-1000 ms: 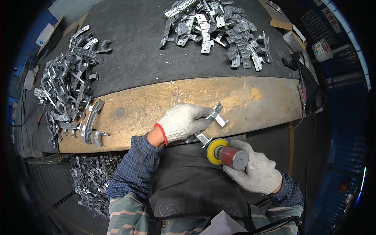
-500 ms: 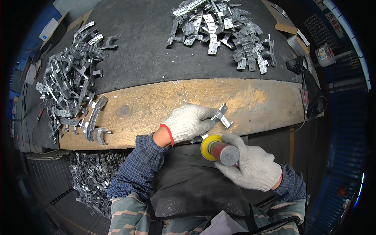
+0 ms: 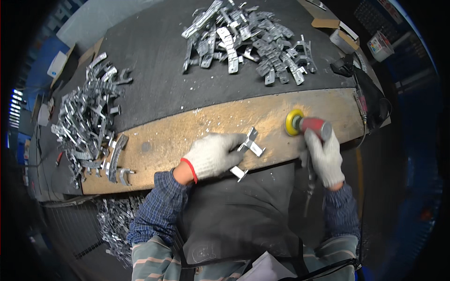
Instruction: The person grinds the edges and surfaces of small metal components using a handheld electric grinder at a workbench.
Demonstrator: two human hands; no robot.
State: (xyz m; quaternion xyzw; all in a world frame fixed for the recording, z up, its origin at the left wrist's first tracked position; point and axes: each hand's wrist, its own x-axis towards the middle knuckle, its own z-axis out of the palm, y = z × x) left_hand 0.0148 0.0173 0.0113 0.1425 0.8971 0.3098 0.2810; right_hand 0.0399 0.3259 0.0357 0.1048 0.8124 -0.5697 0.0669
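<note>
My left hand (image 3: 213, 155), in a white glove with a red cuff, grips a small silver metal bracket (image 3: 248, 150) at the near edge of the wooden bench strip (image 3: 178, 136). My right hand (image 3: 324, 157), also gloved, holds a red hand grinder (image 3: 313, 125) with a yellow sanding disc (image 3: 293, 122). The disc sits over the wooden strip, to the right of the bracket and apart from it.
A pile of silver brackets (image 3: 89, 122) lies at the left on the dark mat (image 3: 154, 84), another pile (image 3: 248, 42) at the far middle. More metal parts (image 3: 112, 220) lie below the bench at the lower left. Small boxes (image 3: 347, 35) and a dark bag (image 3: 370, 93) sit at the right.
My right hand has carried the grinder away from the bracket, up and to the right over the wooden strip. My left hand still holds the bracket at the bench edge.
</note>
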